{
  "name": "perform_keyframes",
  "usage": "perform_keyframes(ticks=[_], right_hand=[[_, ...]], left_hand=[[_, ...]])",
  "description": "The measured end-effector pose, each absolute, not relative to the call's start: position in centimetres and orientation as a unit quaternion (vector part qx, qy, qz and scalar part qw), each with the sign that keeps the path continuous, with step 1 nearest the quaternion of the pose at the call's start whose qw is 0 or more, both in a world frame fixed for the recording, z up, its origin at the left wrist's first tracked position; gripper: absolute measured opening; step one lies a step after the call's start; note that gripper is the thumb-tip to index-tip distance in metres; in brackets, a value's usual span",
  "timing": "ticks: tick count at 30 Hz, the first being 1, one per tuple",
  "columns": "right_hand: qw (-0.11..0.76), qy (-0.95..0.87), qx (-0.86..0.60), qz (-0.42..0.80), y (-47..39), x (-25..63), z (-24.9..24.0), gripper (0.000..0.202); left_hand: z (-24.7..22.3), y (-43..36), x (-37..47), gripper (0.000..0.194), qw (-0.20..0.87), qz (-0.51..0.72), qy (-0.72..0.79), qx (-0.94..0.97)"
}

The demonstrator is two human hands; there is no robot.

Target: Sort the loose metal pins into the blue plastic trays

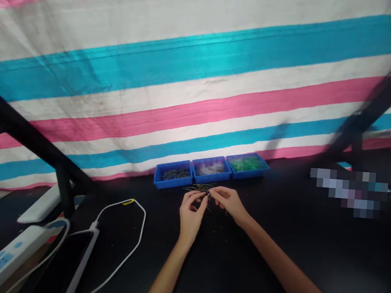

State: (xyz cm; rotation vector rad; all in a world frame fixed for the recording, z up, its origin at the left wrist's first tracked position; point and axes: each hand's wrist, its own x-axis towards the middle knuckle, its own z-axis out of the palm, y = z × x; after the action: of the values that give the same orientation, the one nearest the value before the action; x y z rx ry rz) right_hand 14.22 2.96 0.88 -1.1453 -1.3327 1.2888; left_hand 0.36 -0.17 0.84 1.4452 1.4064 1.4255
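My left hand [192, 210] and my right hand [229, 203] meet at the fingertips over the black table, both in a pinch. Whatever sits between their fingertips is too small to name. Just beyond them lies a loose pile of thin metal pins [201, 187], partly hidden by my fingers. Behind the pile three blue trays stand side by side: the left tray [173, 186] holds thin dark pins, the middle tray [212, 180] holds clear pieces, and the right tray [248, 173] holds green pieces.
A white cable [143, 221] loops over the table at the left, near a dark tablet-like device [62, 262] and a white power strip [7, 258]. Black metal legs [37, 138] rise at both sides. A striped sheet [185, 105] hangs behind the trays.
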Motion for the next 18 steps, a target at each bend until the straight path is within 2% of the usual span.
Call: perform_keyframes(ticks=[6,10,13,18], right_hand=[[0.364,-0.621,-0.414,0.557,5.2,12.4,2.1,0.034],[0.388,-0.64,-0.377,0.546,6.6,10.7,4.2,0.043],[0.374,-0.695,-0.407,0.459,6.7,10.7,4.6,0.048],[0.26,-0.764,-0.529,0.262,4.2,12.7,3.0,0.02]], left_hand=[[0.7,0.6,-1.5,0.031,0.304,0.599,0.587,0.452],[0.2,1.1,-2.6,0.03,0.303,0.611,0.594,0.427],[0.0,1.3,-3.0,0.029,0.3,0.605,0.601,0.428],[0.4,1.3,-2.8,0.026,0.304,0.567,0.6,0.476]])
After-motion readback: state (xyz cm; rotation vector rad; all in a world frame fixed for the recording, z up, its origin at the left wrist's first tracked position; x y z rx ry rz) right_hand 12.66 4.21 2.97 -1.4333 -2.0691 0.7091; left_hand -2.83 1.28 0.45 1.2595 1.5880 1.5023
